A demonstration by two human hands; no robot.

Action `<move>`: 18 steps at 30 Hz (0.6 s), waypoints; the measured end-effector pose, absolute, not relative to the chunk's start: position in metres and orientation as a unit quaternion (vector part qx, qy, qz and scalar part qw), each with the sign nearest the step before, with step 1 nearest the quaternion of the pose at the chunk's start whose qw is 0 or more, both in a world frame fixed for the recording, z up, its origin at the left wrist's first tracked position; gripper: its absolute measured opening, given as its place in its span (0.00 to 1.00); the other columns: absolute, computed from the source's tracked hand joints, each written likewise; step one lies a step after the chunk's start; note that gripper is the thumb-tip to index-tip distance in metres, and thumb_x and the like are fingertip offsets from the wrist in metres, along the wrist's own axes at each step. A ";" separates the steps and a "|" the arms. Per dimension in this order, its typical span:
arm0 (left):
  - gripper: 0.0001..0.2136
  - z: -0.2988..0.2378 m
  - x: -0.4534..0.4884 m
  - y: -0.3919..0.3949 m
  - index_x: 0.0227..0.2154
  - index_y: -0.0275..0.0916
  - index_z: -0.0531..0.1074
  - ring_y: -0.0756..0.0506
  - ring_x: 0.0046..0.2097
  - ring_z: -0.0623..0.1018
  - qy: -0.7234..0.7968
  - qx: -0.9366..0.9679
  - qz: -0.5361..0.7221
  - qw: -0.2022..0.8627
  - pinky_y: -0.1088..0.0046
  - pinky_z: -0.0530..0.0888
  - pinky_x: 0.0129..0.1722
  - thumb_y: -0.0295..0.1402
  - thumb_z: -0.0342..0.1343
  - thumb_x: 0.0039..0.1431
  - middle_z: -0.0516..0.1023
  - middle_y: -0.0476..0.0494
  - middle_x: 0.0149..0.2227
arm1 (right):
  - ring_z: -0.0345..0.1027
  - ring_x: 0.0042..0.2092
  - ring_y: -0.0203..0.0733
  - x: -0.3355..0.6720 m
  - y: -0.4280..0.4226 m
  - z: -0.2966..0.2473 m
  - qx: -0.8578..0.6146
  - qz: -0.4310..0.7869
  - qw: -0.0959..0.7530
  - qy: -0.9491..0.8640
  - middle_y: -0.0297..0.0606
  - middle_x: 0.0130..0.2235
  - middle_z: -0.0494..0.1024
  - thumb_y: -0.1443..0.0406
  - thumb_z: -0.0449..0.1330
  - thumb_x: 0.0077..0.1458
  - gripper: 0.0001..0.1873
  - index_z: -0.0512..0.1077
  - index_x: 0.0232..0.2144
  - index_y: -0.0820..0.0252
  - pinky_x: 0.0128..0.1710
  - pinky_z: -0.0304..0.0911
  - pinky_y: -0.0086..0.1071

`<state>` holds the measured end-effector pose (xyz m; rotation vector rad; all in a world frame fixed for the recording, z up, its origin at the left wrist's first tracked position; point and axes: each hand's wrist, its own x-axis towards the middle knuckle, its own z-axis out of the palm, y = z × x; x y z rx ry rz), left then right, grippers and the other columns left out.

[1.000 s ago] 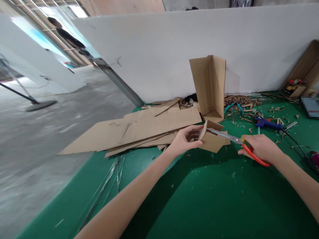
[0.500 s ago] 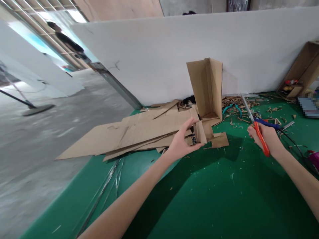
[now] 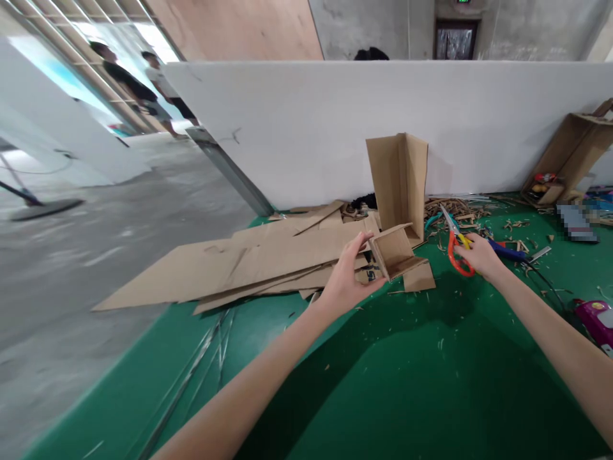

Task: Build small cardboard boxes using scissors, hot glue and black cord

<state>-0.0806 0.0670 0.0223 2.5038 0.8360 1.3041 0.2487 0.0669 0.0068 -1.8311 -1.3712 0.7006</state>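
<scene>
My left hand (image 3: 345, 276) grips a small open cardboard box (image 3: 393, 250) by its left side, thumb below and fingers above. The box is tilted, with its hollow inside facing me. In my right hand (image 3: 480, 253) is a pair of scissors (image 3: 458, 244) with orange and yellow handles, the blades pointing up and away to the left. Behind the small box stands a tall folded cardboard piece (image 3: 400, 182), upright near the white panel. Flat cardboard sheets (image 3: 287, 252) lie stacked left of the box, beside my left hand.
Cardboard scraps (image 3: 460, 211) and teal-handled pliers (image 3: 432, 221) lie on the green table (image 3: 431, 390). At right are a blue-handled tool (image 3: 507, 252) with a cord, a magenta device (image 3: 596, 319), a phone (image 3: 577, 223) and a cardboard box (image 3: 569, 153). A white panel (image 3: 297, 128) stands behind; people stand far left.
The small box has turned in my left hand, so its inside now shows. My right hand has moved left with the scissors, nearer the box. The view has tilted up slightly.
</scene>
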 end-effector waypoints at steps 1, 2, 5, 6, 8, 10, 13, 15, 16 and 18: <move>0.45 0.023 -0.080 0.067 0.69 0.53 0.39 0.34 0.65 0.65 0.280 0.848 0.440 0.099 0.49 0.70 0.60 0.34 0.63 0.57 0.60 0.33 0.66 | 0.77 0.33 0.41 0.247 0.074 0.007 -0.724 0.248 0.349 -0.541 0.43 0.39 0.81 0.61 0.61 0.56 0.14 0.69 0.44 0.61 0.29 0.70 0.30; 0.45 0.024 -0.080 0.066 0.69 0.52 0.39 0.34 0.65 0.65 0.279 0.848 0.438 0.101 0.50 0.71 0.60 0.33 0.63 0.57 0.60 0.33 0.65 | 0.77 0.34 0.43 0.246 0.080 0.008 -0.735 0.223 0.330 -0.549 0.44 0.38 0.81 0.61 0.61 0.57 0.14 0.69 0.44 0.61 0.31 0.69 0.30; 0.46 0.027 -0.080 0.061 0.69 0.50 0.40 0.33 0.66 0.64 0.298 0.848 0.425 0.109 0.50 0.71 0.59 0.30 0.63 0.54 0.59 0.33 0.65 | 0.77 0.38 0.49 0.241 0.093 0.012 -0.761 0.149 0.265 -0.573 0.51 0.37 0.81 0.64 0.60 0.58 0.12 0.70 0.43 0.63 0.35 0.68 0.34; 0.46 0.029 -0.080 0.060 0.69 0.50 0.41 0.32 0.66 0.64 0.311 0.847 0.416 0.112 0.50 0.71 0.60 0.29 0.63 0.52 0.59 0.33 0.65 | 0.78 0.39 0.51 0.239 0.094 0.013 -0.766 0.126 0.243 -0.582 0.54 0.37 0.81 0.65 0.59 0.58 0.11 0.70 0.43 0.65 0.36 0.68 0.35; 0.45 0.031 -0.080 0.057 0.68 0.49 0.46 0.31 0.66 0.63 0.338 0.846 0.395 0.117 0.49 0.70 0.60 0.29 0.64 0.51 0.58 0.33 0.65 | 0.78 0.40 0.55 0.235 0.093 0.016 -0.770 0.081 0.205 -0.598 0.61 0.38 0.80 0.68 0.56 0.60 0.10 0.71 0.43 0.69 0.38 0.68 0.38; 0.43 0.032 -0.080 0.056 0.67 0.49 0.50 0.31 0.67 0.62 0.345 0.850 0.381 0.115 0.49 0.68 0.62 0.30 0.65 0.50 0.58 0.34 0.65 | 0.78 0.41 0.60 0.230 0.088 0.019 -0.771 0.039 0.176 -0.611 0.67 0.38 0.79 0.72 0.51 0.61 0.13 0.72 0.43 0.73 0.38 0.68 0.42; 0.41 0.033 -0.080 0.056 0.66 0.48 0.50 0.33 0.67 0.62 0.317 0.860 0.384 0.107 0.49 0.66 0.64 0.31 0.64 0.52 0.58 0.34 0.66 | 0.78 0.42 0.64 0.227 0.074 0.024 -0.763 -0.017 0.155 -0.628 0.67 0.37 0.80 0.74 0.45 0.62 0.19 0.71 0.49 0.76 0.39 0.68 0.48; 0.39 0.032 -0.079 0.057 0.66 0.48 0.50 0.34 0.68 0.61 0.305 0.867 0.378 0.111 0.49 0.65 0.65 0.31 0.62 0.55 0.57 0.34 0.67 | 0.76 0.47 0.63 0.226 0.061 0.027 -0.743 -0.048 0.157 -0.649 0.65 0.41 0.80 0.71 0.43 0.64 0.22 0.69 0.55 0.72 0.43 0.68 0.50; 0.38 0.032 -0.079 0.058 0.65 0.47 0.50 0.34 0.69 0.60 0.303 0.869 0.373 0.115 0.49 0.65 0.65 0.31 0.62 0.56 0.56 0.34 0.68 | 0.74 0.50 0.62 0.226 0.054 0.026 -0.723 -0.060 0.161 -0.670 0.63 0.44 0.80 0.69 0.43 0.66 0.22 0.68 0.56 0.69 0.46 0.67 0.50; 0.37 0.030 -0.079 0.059 0.65 0.47 0.50 0.34 0.69 0.59 0.311 0.869 0.362 0.129 0.49 0.64 0.66 0.31 0.61 0.56 0.56 0.35 0.69 | 0.70 0.55 0.58 0.224 0.039 0.023 -0.634 -0.077 0.175 -0.750 0.58 0.49 0.79 0.63 0.45 0.68 0.23 0.69 0.57 0.66 0.53 0.65 0.49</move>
